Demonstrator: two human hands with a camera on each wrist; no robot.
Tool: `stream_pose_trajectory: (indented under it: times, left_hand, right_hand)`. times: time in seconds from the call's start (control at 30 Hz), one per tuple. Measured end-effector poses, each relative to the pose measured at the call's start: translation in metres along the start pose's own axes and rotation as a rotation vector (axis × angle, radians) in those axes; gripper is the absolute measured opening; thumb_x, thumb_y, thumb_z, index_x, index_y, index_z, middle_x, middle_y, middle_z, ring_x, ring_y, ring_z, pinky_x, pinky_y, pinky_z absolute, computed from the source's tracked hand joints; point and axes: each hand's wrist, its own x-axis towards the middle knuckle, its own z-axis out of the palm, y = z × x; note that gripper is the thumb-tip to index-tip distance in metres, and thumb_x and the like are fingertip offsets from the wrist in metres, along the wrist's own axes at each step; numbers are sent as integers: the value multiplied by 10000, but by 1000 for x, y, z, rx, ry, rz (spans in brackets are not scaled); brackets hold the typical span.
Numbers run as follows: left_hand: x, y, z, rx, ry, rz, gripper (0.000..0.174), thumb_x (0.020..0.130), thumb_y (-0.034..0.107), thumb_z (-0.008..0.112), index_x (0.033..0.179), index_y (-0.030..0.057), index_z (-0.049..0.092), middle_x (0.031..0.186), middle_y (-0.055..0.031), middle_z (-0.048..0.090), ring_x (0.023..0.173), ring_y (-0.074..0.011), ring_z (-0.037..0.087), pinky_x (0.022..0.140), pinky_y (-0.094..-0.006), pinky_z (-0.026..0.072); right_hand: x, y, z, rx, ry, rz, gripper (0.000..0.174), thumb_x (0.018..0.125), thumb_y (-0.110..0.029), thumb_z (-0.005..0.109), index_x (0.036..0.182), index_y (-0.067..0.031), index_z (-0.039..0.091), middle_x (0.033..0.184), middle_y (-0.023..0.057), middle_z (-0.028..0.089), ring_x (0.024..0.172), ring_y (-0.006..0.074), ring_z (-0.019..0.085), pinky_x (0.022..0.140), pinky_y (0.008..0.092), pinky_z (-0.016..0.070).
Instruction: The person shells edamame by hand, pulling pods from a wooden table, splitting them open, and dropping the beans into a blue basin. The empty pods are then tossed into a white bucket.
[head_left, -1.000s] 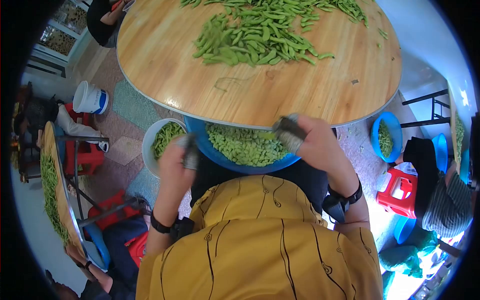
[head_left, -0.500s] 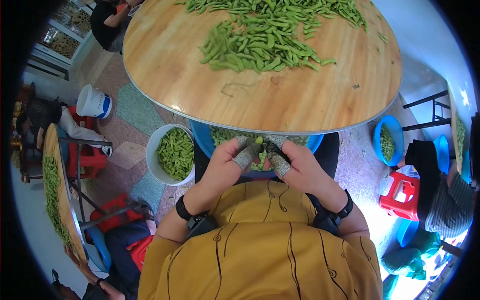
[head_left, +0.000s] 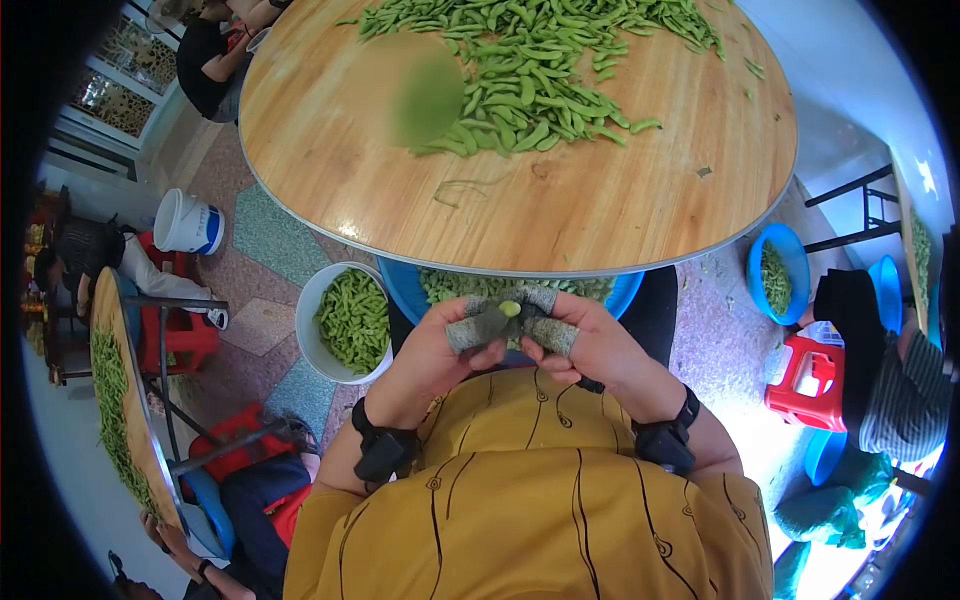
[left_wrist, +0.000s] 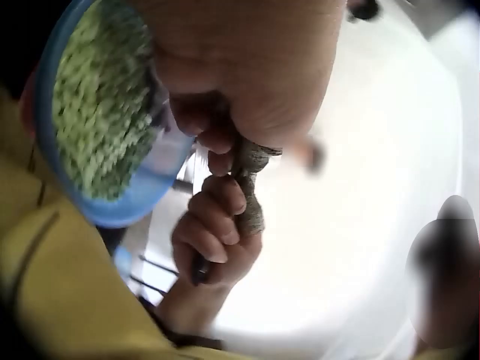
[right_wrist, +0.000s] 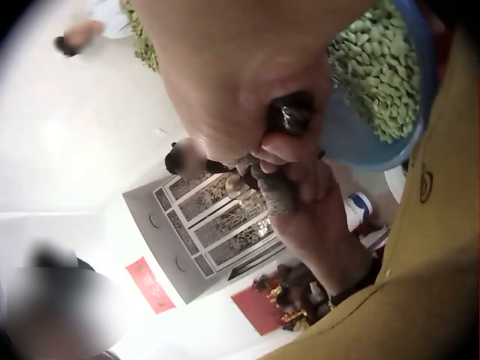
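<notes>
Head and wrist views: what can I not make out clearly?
Head view: pale-green shelled beans in a blue plastic basin, partly hidden by the round wooden tabletop.
Head view: heap of long green pods, cut off by the top edge.
Right wrist view: black rod-like object, mostly covered by the right hand.

No text is legible. The white cylindrical plastic bucket (head_left: pixel 174 220) carries a blue label (head_left: pixel 214 230); its pale lettering is too small to read. The red rectangular banner (right_wrist: pixel 150 285) shows indistinct marks.
</notes>
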Motion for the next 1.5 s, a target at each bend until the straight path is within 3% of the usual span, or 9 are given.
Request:
stream_pose_trajectory:
  times: [0.17, 0.37, 0.47, 1.03, 1.13, 1.2, 1.3, 1.47, 1.5]
  left_hand:
    - [9, -19, -5, -500, -121, -118, 237, 900, 173, 585, 1083, 21, 591, 758, -16, 610, 595, -97, 514, 552, -246, 416]
    - [-1, -4, 8, 1545, 260, 656, 107, 811, 145, 578, 806, 41, 551, 715, -71, 546, 617, -254, 569, 519, -356, 466]
    - [-2, 5, 14, 1659, 282, 719, 108, 763, 122, 597, 764, 33, 536, 724, -120, 531, 665, -315, 576, 530, -392, 470]
    - [20, -55, -4, 903, 313, 191, 148, 856, 133, 530, 928, 4, 546, 826, -206, 604, 803, -398, 587, 679, -447, 461]
    - [21, -51, 1, 834, 154, 336, 155, 885, 140, 507, 961, 19, 567, 733, -148, 581, 696, -306, 584, 615, -395, 446]
    - [15, -23, 13, 456, 85, -242, 145, 897, 135, 496, 967, 38, 579, 681, -55, 524, 626, -178, 522, 566, -316, 411]
    - [17, -34, 0, -161, 32, -291, 122, 899, 145, 513, 925, 51, 587, 652, 12, 457, 580, -107, 447, 527, -258, 364]
    - [19, -30, -4, 190, 101, -233, 156, 871, 176, 554, 906, 38, 618, 657, -22, 520, 570, -154, 492, 522, -290, 400]
    - [18, -32, -7, 497, 147, -124, 174, 855, 185, 570, 909, 32, 632, 665, -57, 567, 576, -194, 536, 531, -318, 428]
  right_hand:
    - [7, 17, -6, -132, 117, -75, 82, 904, -65, 485, 961, -48, 542, 758, 10, 549, 522, 65, 444, 422, 211, 320]
    - [5, 11, 1, -436, 197, -66, 61, 887, -46, 479, 903, -30, 535, 663, 27, 535, 475, 77, 450, 411, 233, 365]
    - [9, 6, 14, -369, 281, -96, 68, 877, -23, 472, 872, -24, 540, 627, 33, 530, 458, 81, 455, 408, 227, 367]
    - [14, 41, -17, -371, 334, -100, 38, 898, -21, 504, 894, -34, 540, 692, 33, 555, 478, 77, 447, 394, 211, 371]
    - [24, 41, -32, -447, 282, -94, 11, 885, -48, 546, 876, -43, 544, 686, 31, 546, 478, 74, 432, 398, 214, 356]
    - [26, 39, -38, -393, 271, -97, 18, 871, -46, 566, 870, -43, 548, 683, 34, 551, 479, 73, 432, 400, 216, 349]
    - [27, 32, -40, -289, 233, -66, 40, 853, -42, 594, 863, -40, 556, 679, 36, 561, 484, 69, 433, 403, 213, 336]
    - [35, 40, -59, -523, 191, -110, 89, 804, -53, 624, 863, -7, 577, 664, 97, 602, 480, 182, 520, 419, 292, 409]
    - [36, 42, -57, -1098, 331, -318, 125, 765, -65, 633, 856, 5, 585, 720, 154, 612, 525, 255, 554, 472, 350, 449]
